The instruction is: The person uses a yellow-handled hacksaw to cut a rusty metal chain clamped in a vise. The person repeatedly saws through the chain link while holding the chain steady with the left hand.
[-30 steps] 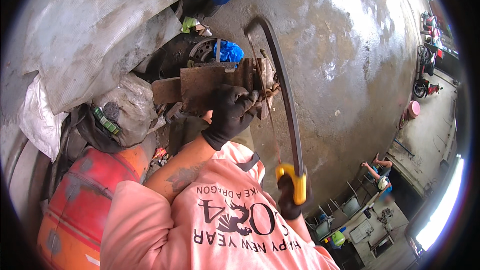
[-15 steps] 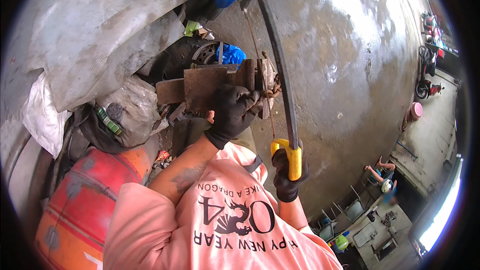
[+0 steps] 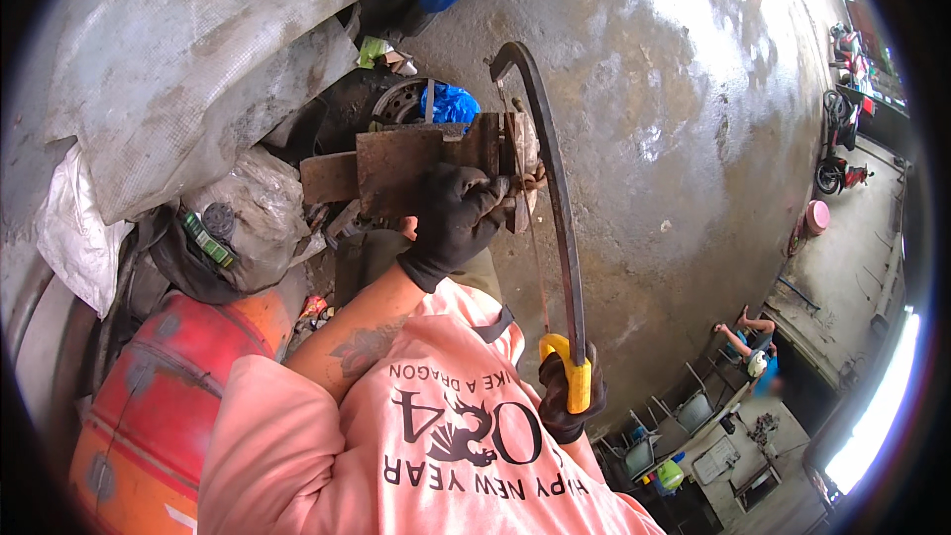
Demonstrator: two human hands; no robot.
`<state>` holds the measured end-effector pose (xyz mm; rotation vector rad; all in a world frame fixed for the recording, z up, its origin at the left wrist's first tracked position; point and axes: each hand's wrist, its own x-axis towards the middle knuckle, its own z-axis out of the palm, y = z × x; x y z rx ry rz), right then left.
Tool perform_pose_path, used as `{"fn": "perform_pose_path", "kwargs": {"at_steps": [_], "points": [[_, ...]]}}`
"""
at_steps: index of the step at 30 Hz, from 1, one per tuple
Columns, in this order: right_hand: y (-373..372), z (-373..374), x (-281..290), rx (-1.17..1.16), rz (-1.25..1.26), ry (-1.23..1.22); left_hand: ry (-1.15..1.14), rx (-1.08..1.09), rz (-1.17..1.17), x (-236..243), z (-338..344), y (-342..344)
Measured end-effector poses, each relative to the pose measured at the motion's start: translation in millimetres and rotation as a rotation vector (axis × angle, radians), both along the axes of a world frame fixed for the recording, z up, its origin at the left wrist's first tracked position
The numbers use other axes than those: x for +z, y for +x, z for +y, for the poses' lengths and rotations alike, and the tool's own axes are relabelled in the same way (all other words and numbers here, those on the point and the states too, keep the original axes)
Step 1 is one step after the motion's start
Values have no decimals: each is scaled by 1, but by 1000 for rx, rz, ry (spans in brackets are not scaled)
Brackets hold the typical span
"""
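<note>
At the rusty vise [image 3: 401, 173], the hacksaw [image 3: 561, 193] sits nearer the body than half a second ago, indicating a backward stroke. The left hand [image 3: 454, 223] curls partly closed, its hold indeterminable, and the right hand [image 3: 557, 403] grips the yellow handle [image 3: 579, 388], the blade [image 3: 536, 248] passing the brown chain [image 3: 533, 181] at the vise's end

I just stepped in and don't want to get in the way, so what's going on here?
A person in dark gloves grips a hacksaw by its yellow handle in the right hand. The left hand is by a rusty vise, its fingers curled near a rusty chain. The saw's thin blade passes close beside the chain; whether it touches is hard to tell. Another person is in the background.
</note>
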<state>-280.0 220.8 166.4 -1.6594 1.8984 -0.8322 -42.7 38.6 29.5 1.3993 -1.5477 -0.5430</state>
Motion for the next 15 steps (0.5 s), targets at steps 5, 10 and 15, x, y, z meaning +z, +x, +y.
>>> {"fn": "perform_pose_path", "kwargs": {"at_steps": [5, 10, 15], "points": [[-4, -6, 5, 60, 67, 17, 19, 10, 54, -11, 4, -2], [-2, -15, 9, 46, -104, 21, -30, -15, -3, -3, -1, 3], [10, -69, -31, 106, -150, 49, -140, -50, -44, 50, -5, 26]]}}
